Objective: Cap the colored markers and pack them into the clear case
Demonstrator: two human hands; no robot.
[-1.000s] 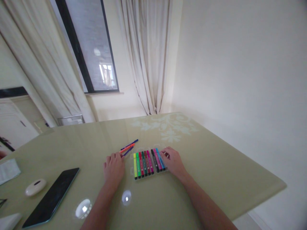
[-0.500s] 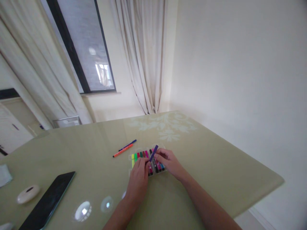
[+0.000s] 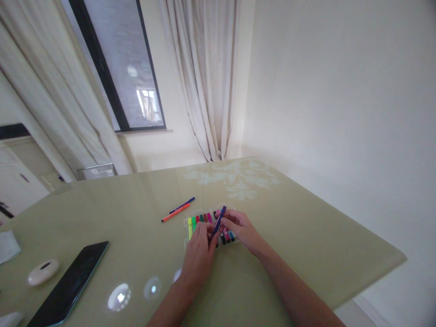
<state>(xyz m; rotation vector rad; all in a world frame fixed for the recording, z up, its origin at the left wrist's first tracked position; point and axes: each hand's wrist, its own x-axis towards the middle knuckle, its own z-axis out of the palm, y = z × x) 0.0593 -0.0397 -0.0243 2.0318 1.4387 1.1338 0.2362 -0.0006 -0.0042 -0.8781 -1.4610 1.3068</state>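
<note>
A purple marker (image 3: 220, 219) is held at a slant above a clear plastic case (image 3: 186, 222). My left hand (image 3: 200, 245) grips its lower end, while the fingers of my right hand (image 3: 242, 229) close round it nearer the top. Several colored markers (image 3: 200, 219) lie side by side in the two halves of the case, yellow and green ones at the left. My hands cover part of the case and its markers. Beyond it to the left, an orange marker (image 3: 175, 212) and a dark blue marker (image 3: 183, 205) lie next to each other on the table.
A black tablet-like slab (image 3: 70, 284) rests on the table (image 3: 136, 218) at the left, beside a white oval object (image 3: 43, 272). A pale cloth or paper (image 3: 8, 246) lies at the left edge. A wall (image 3: 334, 113) borders the table's right side.
My left hand's fingers have shifted slightly lower on the purple marker. My right hand stays at it almost unmoved. The whole view has moved a little.
</note>
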